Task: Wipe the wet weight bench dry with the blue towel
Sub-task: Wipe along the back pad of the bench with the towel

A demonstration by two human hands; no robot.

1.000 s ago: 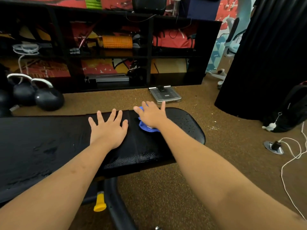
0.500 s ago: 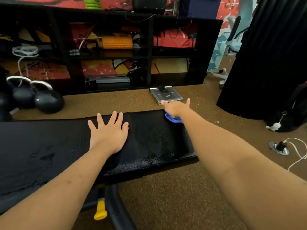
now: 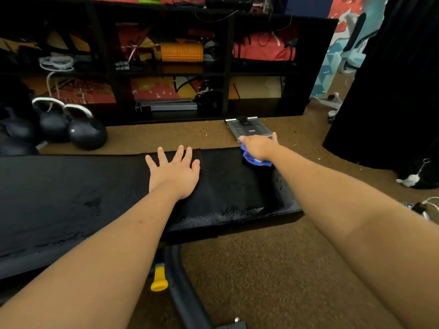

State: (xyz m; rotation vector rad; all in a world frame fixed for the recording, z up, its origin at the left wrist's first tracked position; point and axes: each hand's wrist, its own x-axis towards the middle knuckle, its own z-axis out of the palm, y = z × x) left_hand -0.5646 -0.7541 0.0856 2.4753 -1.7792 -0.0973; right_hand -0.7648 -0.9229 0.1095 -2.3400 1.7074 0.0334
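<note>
Black and padded, the weight bench's surface (image 3: 71, 198) runs across the view from the left, with droplets glinting along its near edge and right end. The left hand (image 3: 175, 173) lies flat on it, palm down, fingers spread and straight, holding nothing. The right hand (image 3: 259, 146) reaches to the far right corner of the surface and presses down on the blue towel (image 3: 257, 161), which is bunched beneath the palm; its fingers look extended rather than curled, though slightly blurred. On the brown floor just beyond that hand sits a grey scale (image 3: 248, 129). Two black kettlebells (image 3: 86, 134) stand at the left, in front of a dark shelf unit (image 3: 226, 74) holding an orange foam roller (image 3: 181, 52).
</note>
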